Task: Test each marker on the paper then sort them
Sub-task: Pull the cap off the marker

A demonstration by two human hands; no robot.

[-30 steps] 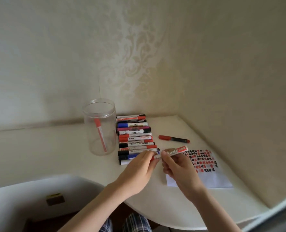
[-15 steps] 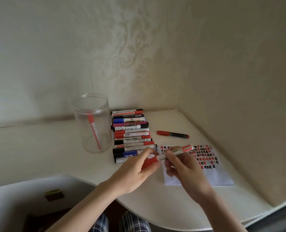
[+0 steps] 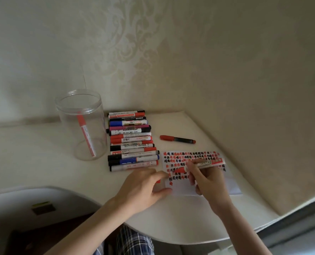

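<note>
1. Right hand in the head view is curled round the barrel of a red marker in a writing grip, its uncapped red tip slanted down onto the paper just left of the fingers.

2. Left hand rests just left of the sheet with fingers loosely bent, fingertips on the paper's near-left edge; a bit of red under them may be the cap, but I cannot tell whether it is pinched.

3. To do this step well, I would keep the left fingertips pressing the sheet flat so it does not slide on the smooth desk, and draw one short, light stroke in the blank white band just below the tip, clear of the marks already made.

4. Paper is a thin white sheet, its far part filled with rows of small red and black scribbles.

5. Beyond the left hand lies a row of markers, capped cylinders side by side and touching, white barrels with red, black, blue and purple caps.

6. Further left of that row stands a clear plastic jar, round and open-topped, with one red marker leaning inside.

7. Beyond the right hand, apart from the sheet, lies a slimmer red-and-black pen.

8. Desk surface is pale, matte and curved along its near edge.
</note>
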